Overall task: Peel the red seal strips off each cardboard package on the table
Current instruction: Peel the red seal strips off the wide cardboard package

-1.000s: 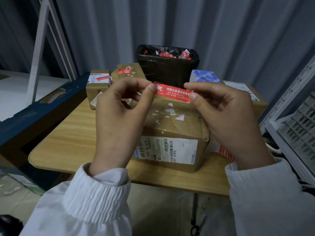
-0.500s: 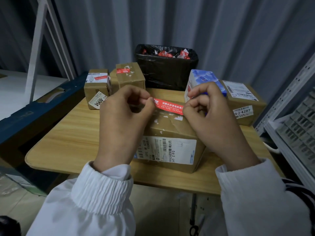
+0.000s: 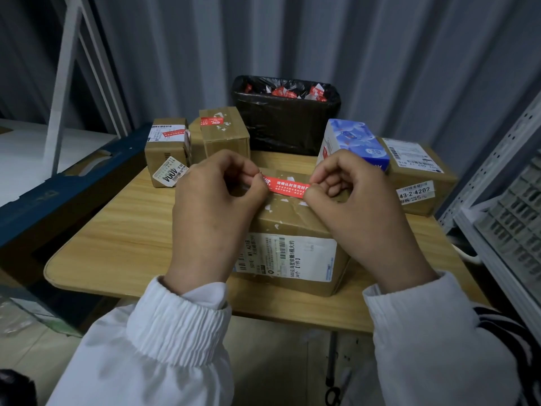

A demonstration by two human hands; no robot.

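A red seal strip (image 3: 286,186) with white print stretches between my two hands, just above the top of the big cardboard package (image 3: 292,244) at the table's middle. My left hand (image 3: 216,206) pinches the strip's left end. My right hand (image 3: 354,200) pinches its right end. White paper scraps mark the package's top. Two small boxes at the back left bear red strips: one box (image 3: 167,150) with a 4004 sticker, the other (image 3: 224,133) beside it.
A black-lined bin (image 3: 287,124) holding crumpled red strips stands at the back of the wooden table (image 3: 117,238). A blue tissue pack (image 3: 354,142) and a labelled box (image 3: 415,177) sit at the right. Metal shelving (image 3: 503,200) flanks the right edge.
Both hands have lowered the strip from mid-air down towards the package's top and drawn closer together. My fingers have curled tighter round its ends.
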